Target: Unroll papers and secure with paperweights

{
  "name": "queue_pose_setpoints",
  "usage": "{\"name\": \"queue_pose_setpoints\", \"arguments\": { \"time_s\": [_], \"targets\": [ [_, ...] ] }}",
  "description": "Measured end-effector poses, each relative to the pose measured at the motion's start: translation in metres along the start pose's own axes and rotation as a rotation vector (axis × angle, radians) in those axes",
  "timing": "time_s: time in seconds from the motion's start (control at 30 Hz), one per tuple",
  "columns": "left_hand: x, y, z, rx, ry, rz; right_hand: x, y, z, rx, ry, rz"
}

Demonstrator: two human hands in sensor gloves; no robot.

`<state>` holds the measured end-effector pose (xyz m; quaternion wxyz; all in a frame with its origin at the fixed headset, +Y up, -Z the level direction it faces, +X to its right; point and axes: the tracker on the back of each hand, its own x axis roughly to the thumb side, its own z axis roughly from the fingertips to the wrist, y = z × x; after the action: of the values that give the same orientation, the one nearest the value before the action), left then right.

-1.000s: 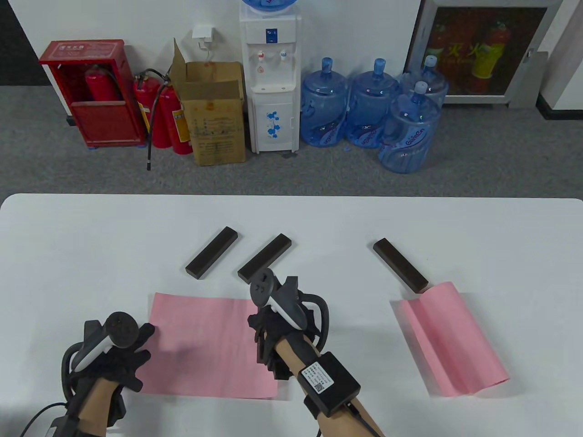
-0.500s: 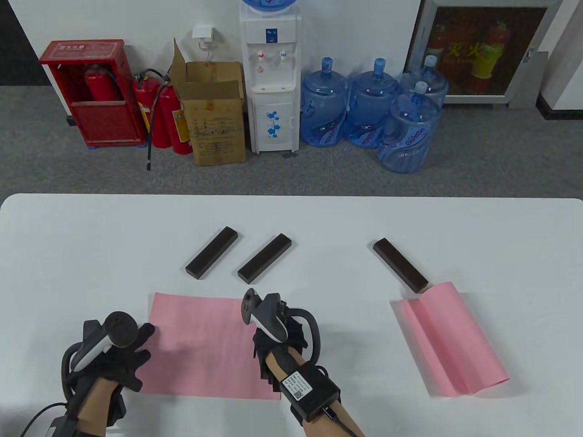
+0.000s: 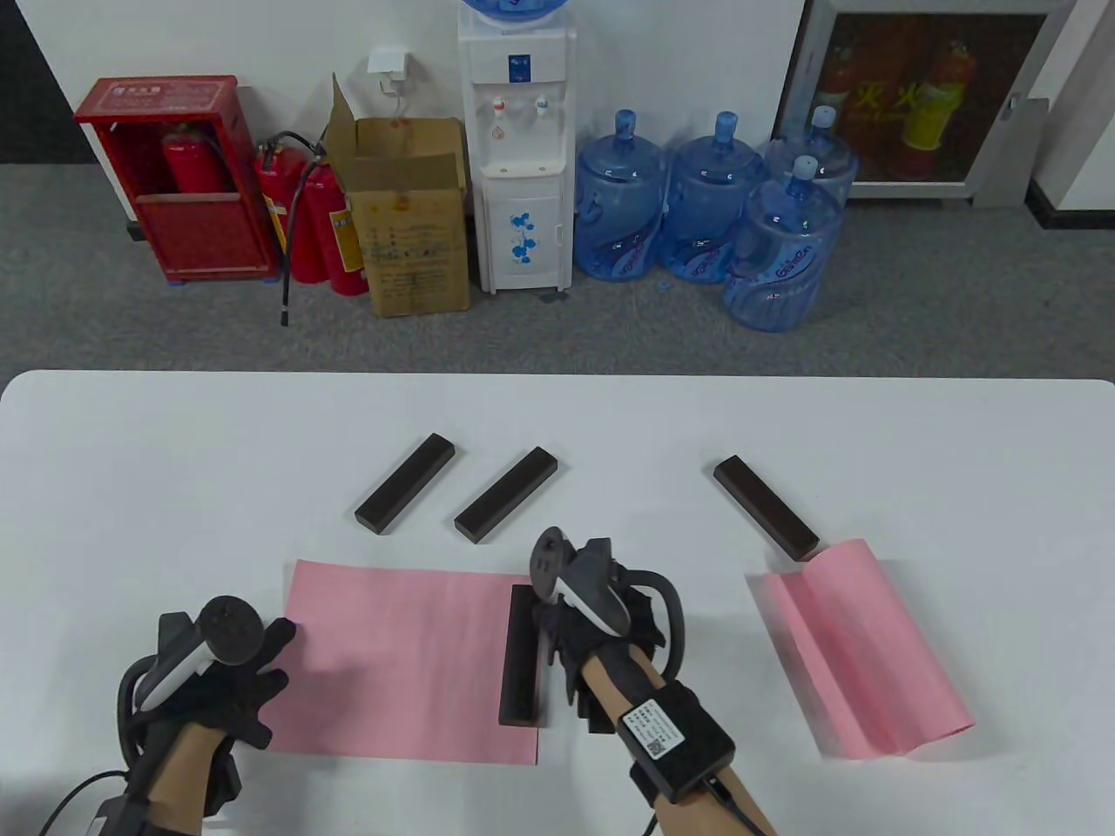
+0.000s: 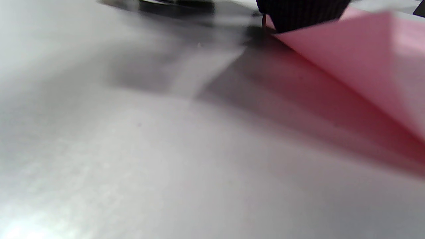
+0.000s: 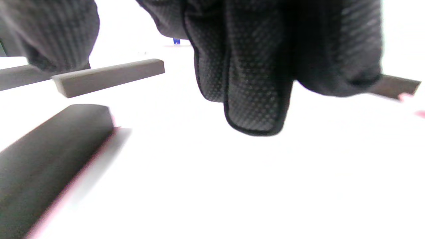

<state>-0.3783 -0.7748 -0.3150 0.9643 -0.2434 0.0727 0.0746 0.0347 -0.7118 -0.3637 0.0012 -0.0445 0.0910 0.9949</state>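
A flat pink paper (image 3: 401,662) lies on the white table (image 3: 174,453). My left hand (image 3: 253,688) presses its left edge with spread fingers; the left wrist view shows a fingertip (image 4: 298,13) on the paper's edge (image 4: 358,66). A dark paperweight bar (image 3: 521,657) lies along the paper's right edge. My right hand (image 3: 584,627) is just right of that bar, empty; in the right wrist view its fingers (image 5: 252,83) hang apart from the bar (image 5: 49,159). A second pink paper (image 3: 862,649) lies half curled at the right.
Three more dark bars lie beyond the papers: two side by side (image 3: 405,483) (image 3: 505,494) and one (image 3: 766,508) touching the curled paper's far end. Floor items stand beyond the table's far edge.
My right hand has moved to the right off the flat paper's right edge, uncovering a paperweight bar that now lies there. The left hand has not moved.
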Motion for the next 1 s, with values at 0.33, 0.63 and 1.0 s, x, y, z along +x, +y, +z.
{"name": "queue_pose_setpoints", "arguments": {
  "time_s": [0.33,0.63,1.0],
  "targets": [
    [0.000,0.000,0.000,-0.006,0.002,0.000,-0.098,0.035,0.026,-0.181,-0.180,-0.032],
    [0.000,-0.003,0.001,-0.011,0.008,0.002,-0.128,0.044,0.039,-0.174,-0.198,-0.146],
    [0.044,0.059,0.010,0.061,0.032,0.036,-0.140,0.046,0.034,-0.166,-0.172,-0.106]
  ]
}}
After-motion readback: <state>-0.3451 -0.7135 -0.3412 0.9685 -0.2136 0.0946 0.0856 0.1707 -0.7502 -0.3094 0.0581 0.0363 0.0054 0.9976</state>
